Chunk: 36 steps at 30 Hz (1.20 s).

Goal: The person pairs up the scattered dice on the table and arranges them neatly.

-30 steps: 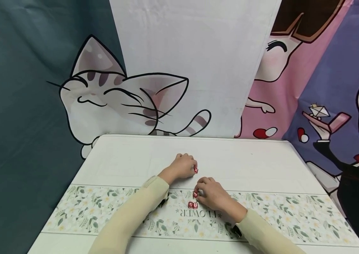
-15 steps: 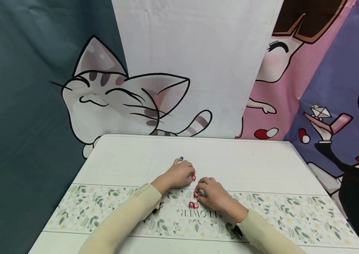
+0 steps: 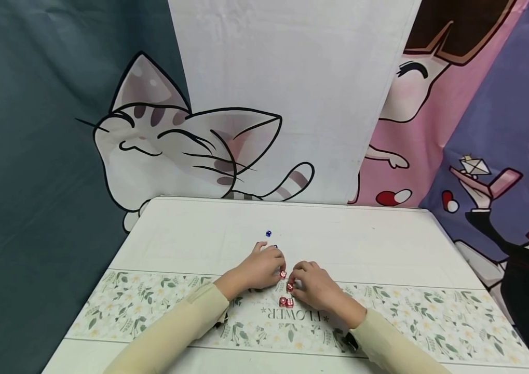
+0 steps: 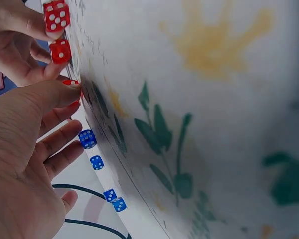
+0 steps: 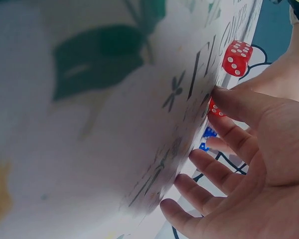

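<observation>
My left hand pinches a red die between thumb and index finger, low over the table; in the left wrist view the thumb covers most of it. Just to its right, my right hand holds another red die at its thumb and index fingertips, its other fingers spread. Two more red dice, one on the left and one on the right, sit side by side nearer me. Beyond the left hand lies a blue die, and a second blue die peeks out behind its fingers.
In the left wrist view several blue dice trail away past the left fingers. The white table has a flowered band with printed lettering across it. A curtain with a cartoon cat hangs behind the far edge.
My left hand has come back toward me with the red die, close to the right hand, uncovering blue dice behind it. The right hand has stayed nearly still.
</observation>
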Tool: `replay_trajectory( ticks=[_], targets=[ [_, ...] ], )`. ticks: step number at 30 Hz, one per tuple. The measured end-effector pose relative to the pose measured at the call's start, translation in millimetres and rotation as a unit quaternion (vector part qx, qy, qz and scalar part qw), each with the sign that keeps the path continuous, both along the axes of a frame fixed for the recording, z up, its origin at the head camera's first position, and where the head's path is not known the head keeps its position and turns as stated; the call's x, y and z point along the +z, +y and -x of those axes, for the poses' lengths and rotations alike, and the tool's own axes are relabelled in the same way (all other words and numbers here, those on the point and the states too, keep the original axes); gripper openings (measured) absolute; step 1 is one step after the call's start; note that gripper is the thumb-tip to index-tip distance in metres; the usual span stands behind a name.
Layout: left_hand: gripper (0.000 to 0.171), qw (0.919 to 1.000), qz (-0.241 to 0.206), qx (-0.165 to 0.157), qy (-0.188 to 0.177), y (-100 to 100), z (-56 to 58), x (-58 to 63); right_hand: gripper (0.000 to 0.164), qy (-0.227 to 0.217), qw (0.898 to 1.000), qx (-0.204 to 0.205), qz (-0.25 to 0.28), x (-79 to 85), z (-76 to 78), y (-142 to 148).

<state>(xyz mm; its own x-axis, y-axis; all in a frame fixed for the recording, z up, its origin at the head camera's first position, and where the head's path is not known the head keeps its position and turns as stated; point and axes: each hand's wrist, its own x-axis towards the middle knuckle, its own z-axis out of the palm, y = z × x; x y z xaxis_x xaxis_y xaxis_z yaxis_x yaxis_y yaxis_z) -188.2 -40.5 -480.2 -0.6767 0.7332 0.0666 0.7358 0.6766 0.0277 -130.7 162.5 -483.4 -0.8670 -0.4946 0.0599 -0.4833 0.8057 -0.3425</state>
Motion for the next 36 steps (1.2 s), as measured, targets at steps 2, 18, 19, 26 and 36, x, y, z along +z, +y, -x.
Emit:
replay_trajectory(
  ticks=[2,18,19,26,36],
  targets=[
    [0.011,1.0000,0.001,0.003,-0.002,-1.7,-2.8,-0.5,0.012,-0.001,1.000,-0.001,0.000,0.4,-0.3,0.2],
    [0.009,0.9986,-0.018,0.043,-0.025,-14.4,-26.9,0.6,0.014,0.001,1.000,-0.002,-0.002,-0.6,-0.6,-0.1],
    [0.009,0.9983,-0.020,0.047,-0.029,-13.8,-28.2,1.1,0.014,0.002,1.000,-0.001,-0.001,-0.4,-0.7,-0.1],
    [0.011,0.9965,-0.032,0.064,-0.042,-7.9,-35.3,0.3,0.014,0.006,1.000,0.000,-0.002,-1.7,-0.2,-0.5],
    [0.015,0.9963,-0.037,0.069,-0.036,-1.9,-42.3,0.6,0.013,0.008,1.000,-0.001,-0.006,-1.7,-0.1,-2.1]
  ],
)
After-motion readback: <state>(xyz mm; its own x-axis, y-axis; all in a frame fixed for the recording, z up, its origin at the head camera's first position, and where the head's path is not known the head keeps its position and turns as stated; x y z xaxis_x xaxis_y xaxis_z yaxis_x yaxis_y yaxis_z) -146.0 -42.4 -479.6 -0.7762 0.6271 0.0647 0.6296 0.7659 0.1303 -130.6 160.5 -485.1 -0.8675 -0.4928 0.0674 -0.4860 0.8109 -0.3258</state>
